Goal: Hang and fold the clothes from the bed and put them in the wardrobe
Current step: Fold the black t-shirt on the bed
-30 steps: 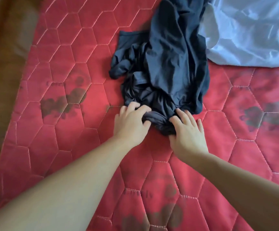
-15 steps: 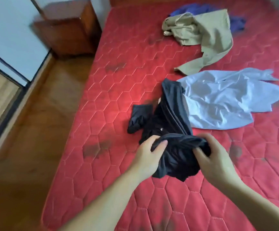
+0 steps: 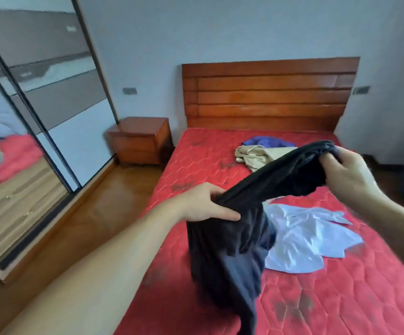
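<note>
Dark garment (image 3: pixel 239 238) hangs above the red bed (image 3: pixel 341 286), stretched between both hands. Left hand (image 3: pixel 203 204) and right hand (image 3: pixel 350 175) each grip its bunched edge.

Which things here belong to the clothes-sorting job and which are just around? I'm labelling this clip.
Job: dark garment gripped by left hand and right hand; pale blue shirt, beige garment, blue garment, all on the mattress; wardrobe.

Around: bedside table, headboard.
</note>
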Motion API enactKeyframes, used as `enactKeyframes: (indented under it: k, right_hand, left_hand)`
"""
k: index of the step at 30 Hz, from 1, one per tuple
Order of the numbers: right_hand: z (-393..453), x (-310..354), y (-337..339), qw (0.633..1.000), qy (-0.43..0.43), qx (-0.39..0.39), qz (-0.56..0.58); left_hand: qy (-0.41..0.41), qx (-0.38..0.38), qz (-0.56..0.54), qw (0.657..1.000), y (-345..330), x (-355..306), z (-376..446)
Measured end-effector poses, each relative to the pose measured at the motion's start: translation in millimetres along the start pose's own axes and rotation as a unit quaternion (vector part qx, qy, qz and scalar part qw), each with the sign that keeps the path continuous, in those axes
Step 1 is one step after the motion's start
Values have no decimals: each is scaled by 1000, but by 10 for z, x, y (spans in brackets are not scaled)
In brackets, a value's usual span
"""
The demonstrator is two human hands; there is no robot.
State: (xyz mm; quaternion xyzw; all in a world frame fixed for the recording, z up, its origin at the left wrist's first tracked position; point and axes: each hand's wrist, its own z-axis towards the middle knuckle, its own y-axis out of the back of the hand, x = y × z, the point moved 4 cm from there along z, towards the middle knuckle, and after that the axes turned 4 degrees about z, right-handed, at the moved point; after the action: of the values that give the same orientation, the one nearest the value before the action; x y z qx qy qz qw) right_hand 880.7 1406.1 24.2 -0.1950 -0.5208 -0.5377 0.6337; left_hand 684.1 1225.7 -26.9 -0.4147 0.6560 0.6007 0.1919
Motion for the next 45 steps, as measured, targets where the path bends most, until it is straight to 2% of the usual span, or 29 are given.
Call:
enactKeyframes:
  k: [3, 5, 7, 9, 11, 14, 16, 17, 18, 20, 23, 25, 28, 30, 32, 34, 36, 37, 39, 40, 43, 45]
  right_hand:
    - [158, 231, 405, 974, -120, -47, 187]
    - [235, 329, 601, 949, -179, -76, 247]
    - [240, 350, 699, 923, -235, -105, 286]
    - [164, 302, 631, 922, -282, -71, 258]
    - [-49, 224, 413, 938, -315, 28, 140]
    - [-528, 252, -70, 947, -239, 195, -91]
    - [-844, 417, -500, 923, -186, 332, -65]
    - [-938, 476, -663, 918, -166, 358, -44]
    - [-963, 522, -772, 927, -141, 343, -53]
    - [-899, 631, -827, 957, -103, 252, -98]
    - [-804, 784, -779, 974, -121, 189, -27]
    - [-750, 946, -736, 976, -121, 175, 55]
    - [-612, 1146, -606, 956, -141, 159, 204]
    - [-511, 1217, -406, 940, -168, 121, 272]
    - [-457, 1199, -191, 937, -192, 93, 277]
    - [-423, 1089, -9, 946, -209, 88, 231]
    - [-442, 957, 137, 960, -224, 106, 128]
    - [-476, 883, 190, 963, -228, 139, 47]
    - [-606, 777, 180, 936, -217, 254, -112]
    - [-690, 769, 108, 918, -203, 312, -136]
    - [-907, 857, -258, 901, -178, 396, 18]
    - [-967, 858, -470, 905, -127, 406, -16]
  left_hand:
    - [-3, -24, 58, 998, 152, -164, -166]
    - [-1, -75, 62, 995, 225, -213, -250]
    - [1, -114, 10, 993, 274, -284, -308]
    - [-6, -122, -56, 991, 291, -389, -325]
    - [-28, -109, -99, 989, 280, -510, -306]
    - [-79, -72, -127, 986, 226, -705, -284]
    - [-108, -58, -118, 985, 197, -770, -281]
    - [-114, -50, -112, 986, 192, -776, -290]
    - [-117, -45, -107, 986, 197, -759, -306]
    - [-130, -49, -97, 985, 232, -689, -372]
    - [-150, -74, -142, 976, 304, -513, -506]
    - [-136, -46, -146, 979, 274, -376, -567]
    - [-83, 13, 13, 996, 165, -197, -627]
    - [-54, 31, 59, 996, 134, -118, -653]
    - [-26, 11, 19, 999, 194, -83, -661]
    - [-34, -22, -48, 998, 294, -126, -648]
    - [-58, -38, -114, 991, 365, -248, -639]
    - [-75, -35, -140, 987, 373, -331, -634]
    - [-116, -17, -156, 981, 338, -529, -619]
    - [-134, -8, -144, 980, 299, -634, -607]
    - [-151, 17, -69, 986, 140, -874, -540]
    - [-147, 20, -42, 988, 62, -930, -513]
